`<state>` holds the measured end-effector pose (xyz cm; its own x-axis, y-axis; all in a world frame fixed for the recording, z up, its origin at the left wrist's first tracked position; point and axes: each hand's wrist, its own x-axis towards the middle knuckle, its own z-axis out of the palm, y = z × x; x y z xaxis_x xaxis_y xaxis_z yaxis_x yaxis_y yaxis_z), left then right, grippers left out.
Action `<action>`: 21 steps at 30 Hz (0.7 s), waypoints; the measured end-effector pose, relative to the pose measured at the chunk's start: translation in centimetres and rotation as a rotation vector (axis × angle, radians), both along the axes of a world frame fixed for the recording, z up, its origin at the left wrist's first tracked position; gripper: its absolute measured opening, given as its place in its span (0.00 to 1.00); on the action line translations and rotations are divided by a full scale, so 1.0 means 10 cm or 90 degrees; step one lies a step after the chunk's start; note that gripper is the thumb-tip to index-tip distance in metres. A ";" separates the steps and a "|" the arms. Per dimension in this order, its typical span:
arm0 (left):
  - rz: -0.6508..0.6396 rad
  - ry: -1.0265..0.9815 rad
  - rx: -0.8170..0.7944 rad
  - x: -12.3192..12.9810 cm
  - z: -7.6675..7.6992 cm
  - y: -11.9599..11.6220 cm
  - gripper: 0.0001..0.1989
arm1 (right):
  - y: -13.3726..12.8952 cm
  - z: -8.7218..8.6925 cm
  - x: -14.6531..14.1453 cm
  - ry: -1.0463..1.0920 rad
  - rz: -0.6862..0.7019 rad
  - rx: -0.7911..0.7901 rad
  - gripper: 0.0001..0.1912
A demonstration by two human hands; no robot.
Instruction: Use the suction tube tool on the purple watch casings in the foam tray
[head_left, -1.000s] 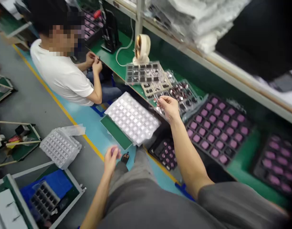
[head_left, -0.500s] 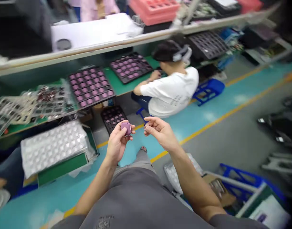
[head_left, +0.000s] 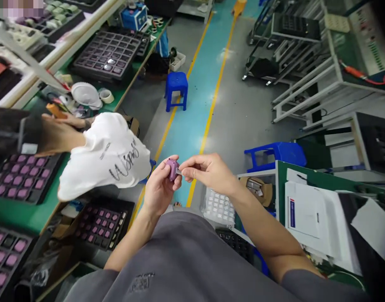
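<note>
Sitting just left of the right hand (head_left: 213, 173), the purple case (head_left: 172, 168) is clamped by the left hand's (head_left: 159, 188) fingers, while the right fingers pinch a silvery piece (head_left: 179, 171), its long axis toward the case.

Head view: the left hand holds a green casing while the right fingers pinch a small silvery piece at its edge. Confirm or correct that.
Wrong colour: the head view shows the left hand holding a purple casing; the rest stands.
</note>
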<state>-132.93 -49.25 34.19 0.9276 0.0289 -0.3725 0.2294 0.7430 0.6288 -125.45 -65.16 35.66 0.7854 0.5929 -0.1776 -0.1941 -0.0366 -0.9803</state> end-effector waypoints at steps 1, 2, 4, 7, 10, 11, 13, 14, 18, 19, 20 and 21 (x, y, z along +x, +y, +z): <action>-0.012 -0.005 0.007 0.32 -0.04 -0.01 0.19 | -0.03 -0.02 0.29 -0.005 -0.011 -0.003 0.21; -0.022 -0.011 0.013 0.65 -0.08 -0.01 0.19 | -0.04 -0.04 0.59 -0.011 -0.022 -0.009 0.20; -0.038 -0.023 0.022 1.32 -0.18 0.01 0.20 | -0.02 -0.09 1.21 -0.024 -0.041 -0.023 0.19; -0.068 -0.044 0.030 2.40 -0.27 0.08 0.20 | 0.06 -0.14 2.18 -0.029 -0.062 -0.039 0.18; -0.109 -0.053 0.038 3.45 -0.23 0.17 0.21 | 0.16 -0.10 3.14 -0.022 -0.099 -0.048 0.18; -0.115 -0.050 0.043 3.79 -0.20 0.20 0.21 | 0.19 -0.08 3.45 -0.022 -0.120 -0.048 0.18; -0.115 -0.040 0.058 4.42 -0.16 0.24 0.22 | 0.26 -0.06 4.05 -0.023 -0.162 -0.040 0.19; -0.110 -0.032 0.067 4.72 -0.15 0.26 0.22 | 0.29 -0.08 4.35 -0.022 -0.175 -0.032 0.20; -0.061 0.011 0.105 5.85 -0.25 0.30 0.22 | 0.45 -0.30 5.56 0.000 -0.159 0.013 0.22; -0.032 0.021 0.118 6.11 -0.29 0.31 0.22 | 0.51 -0.38 5.87 0.005 -0.148 0.025 0.22; 0.003 0.031 0.129 6.37 -0.31 0.34 0.22 | 0.58 -0.45 6.18 0.012 -0.136 0.039 0.23; 0.041 0.040 0.139 6.61 -0.32 0.37 0.21 | 0.68 -0.50 6.49 0.025 -0.117 0.054 0.24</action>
